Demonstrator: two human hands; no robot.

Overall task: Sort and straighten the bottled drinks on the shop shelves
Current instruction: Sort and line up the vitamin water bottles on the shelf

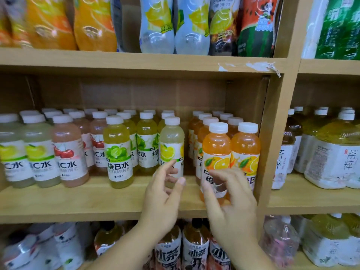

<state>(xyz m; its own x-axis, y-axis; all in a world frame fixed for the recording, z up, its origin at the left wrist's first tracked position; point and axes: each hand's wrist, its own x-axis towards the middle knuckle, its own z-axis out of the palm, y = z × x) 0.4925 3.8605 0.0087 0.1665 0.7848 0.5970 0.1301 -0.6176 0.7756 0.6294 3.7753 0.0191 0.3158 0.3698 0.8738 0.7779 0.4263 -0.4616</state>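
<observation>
Lemon bottle — lime bottles alongside

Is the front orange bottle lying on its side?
No, the orange bottle stands upright on the shelf, cap up, behind the right hand.

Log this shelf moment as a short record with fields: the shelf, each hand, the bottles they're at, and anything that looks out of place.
shelf: middle wooden shelf
left hand: open, fingers at the pale lemon bottle, no grip visible
right hand: open, blurred, spread before the front orange bottle
possible misfit: pale lemon bottle stands between the lime bottle and the orange ones
</observation>
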